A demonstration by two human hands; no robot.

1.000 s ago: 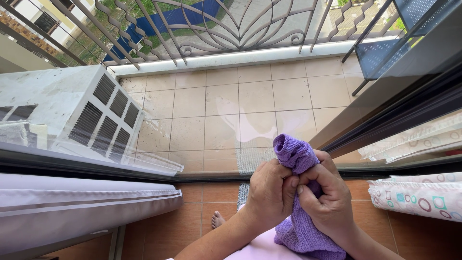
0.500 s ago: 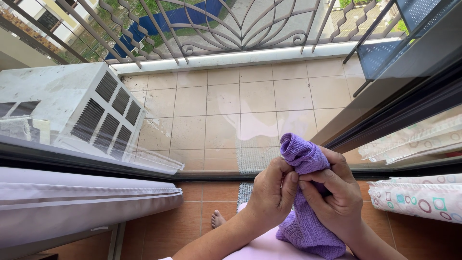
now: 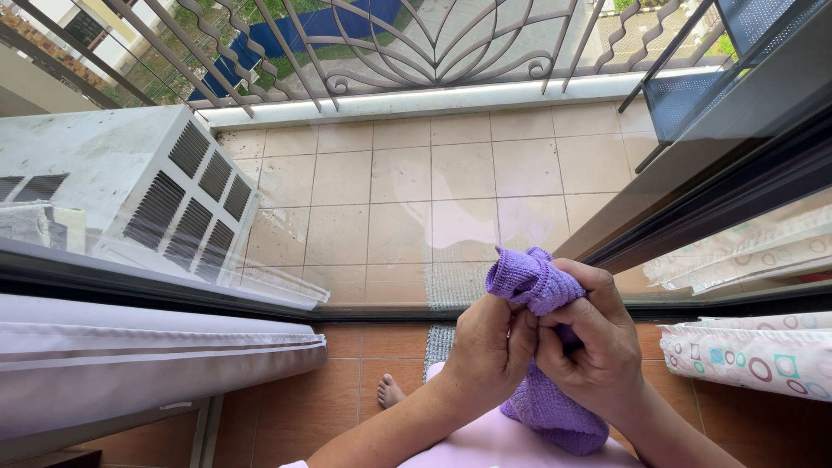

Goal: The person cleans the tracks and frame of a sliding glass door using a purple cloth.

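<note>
Landmark: glass sliding door (image 3: pixel 390 251). Beyond it, beige tiled balcony floor (image 3: pixel 451 173). White air-conditioner unit (image 3: pixel 130 186) at left beyond the glass, louvred grilles facing the tiles. Ornate metal railing (image 3: pixel 416 43) along the far edge. Inside the door: terracotta floor tiles (image 3: pixel 286 407), white curtain (image 3: pixel 130 347) at left, patterned curtain (image 3: pixel 754 355) at right.

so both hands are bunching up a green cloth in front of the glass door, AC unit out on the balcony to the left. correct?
Not quite: the cloth is purple, not green, as the head view shows. The rest holds: the left hand and right hand are bunching it up in front of the glass door, with the AC unit out on the balcony to the left.
</note>
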